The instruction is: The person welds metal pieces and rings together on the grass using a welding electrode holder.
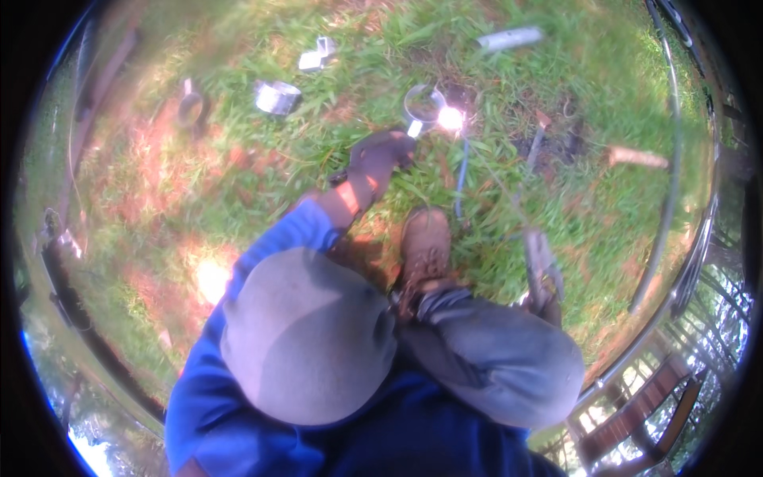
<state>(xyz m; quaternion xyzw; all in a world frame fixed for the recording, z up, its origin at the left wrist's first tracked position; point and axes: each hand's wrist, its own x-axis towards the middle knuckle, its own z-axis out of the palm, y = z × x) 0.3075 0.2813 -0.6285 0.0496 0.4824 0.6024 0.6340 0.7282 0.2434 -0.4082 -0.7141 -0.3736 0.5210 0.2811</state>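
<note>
My left hand [380, 159], in a dark glove, reaches to the grass ahead of my boot. Its fingers are closed at the tab of a thin metal ring [424, 102]. A dazzling welding arc [451, 118] glows at the ring's right edge. My right hand [547, 307] is mostly hidden behind my raised knee and blurred. It appears closed around a grey electrode holder [542, 258], from which a thin rod runs toward the arc. A blue strand [462, 179] lies in the grass just below the arc.
A short metal cylinder [277, 98], an angled bracket [318, 54] and another tabbed ring [190, 108] lie to the left. Right of the arc are a small hammer [536, 139], a grey tube [509, 38] and a reddish-brown bar [637, 157]. My boot [425, 246] stands near.
</note>
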